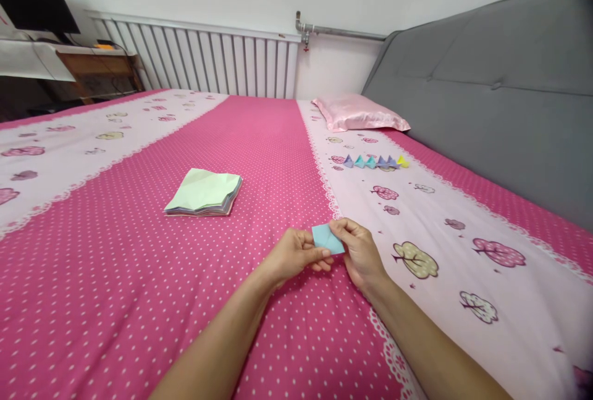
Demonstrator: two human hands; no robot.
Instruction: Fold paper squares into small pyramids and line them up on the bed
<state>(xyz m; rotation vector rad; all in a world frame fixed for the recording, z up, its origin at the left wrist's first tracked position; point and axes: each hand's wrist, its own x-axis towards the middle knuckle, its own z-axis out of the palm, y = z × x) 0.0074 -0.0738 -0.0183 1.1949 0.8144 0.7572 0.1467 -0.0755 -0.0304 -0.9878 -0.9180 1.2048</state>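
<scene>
Light-blue folded paper (328,239) is pinched by our left hand (293,256) and our right hand (361,253), fingers and thumbs clamped on either side of it, over the pink dotted bedspread (271,147). Outward from us, a stack of paper sheets (202,192) lies at ten o'clock, a row of small folded pieces (371,163) at one, and a pink pillow (357,113) beyond that row.

My small folded paper (326,239) is light blue, the wide cloth bedspread (259,147) white-dotted pink with pale tree-printed bands (430,307), the square paper stack (202,190) pale green on top.
</scene>
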